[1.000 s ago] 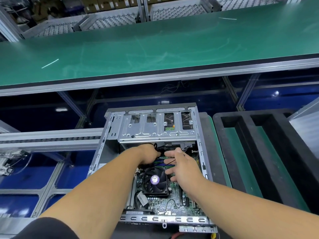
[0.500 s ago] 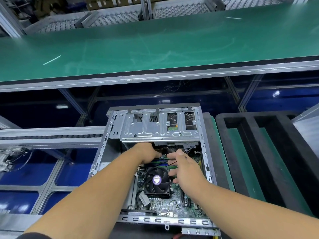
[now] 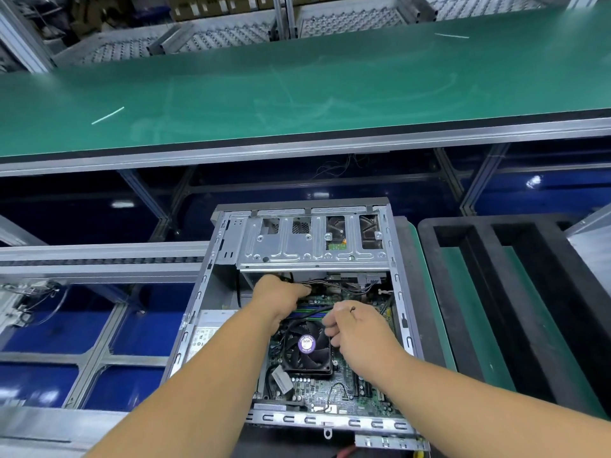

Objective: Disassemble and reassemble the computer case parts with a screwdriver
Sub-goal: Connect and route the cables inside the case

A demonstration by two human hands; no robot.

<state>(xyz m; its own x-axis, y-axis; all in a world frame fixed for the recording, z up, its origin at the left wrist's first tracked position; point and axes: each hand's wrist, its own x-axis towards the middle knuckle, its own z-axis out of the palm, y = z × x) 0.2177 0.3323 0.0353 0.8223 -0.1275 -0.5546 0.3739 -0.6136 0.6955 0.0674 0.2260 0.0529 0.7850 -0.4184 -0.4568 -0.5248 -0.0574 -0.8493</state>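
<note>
Inside the computer case [image 3: 211, 292], the right hand [image 3: 355, 328] has drawn back pinching a black cable [image 3: 317, 310]; the left hand [image 3: 279, 297] grips wiring, suggesting cable disconnection

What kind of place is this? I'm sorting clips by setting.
Most likely an electronics assembly line: a long green conveyor belt, aluminium roller racks behind it, and an opened computer case on the workstation.

- Left hand [image 3: 279, 297], frame centre, reaches forward, fingers curled out of sight.
- Right hand [image 3: 355, 328], just right of it, fingers [image 3: 330, 325] curled, pinching.
</note>
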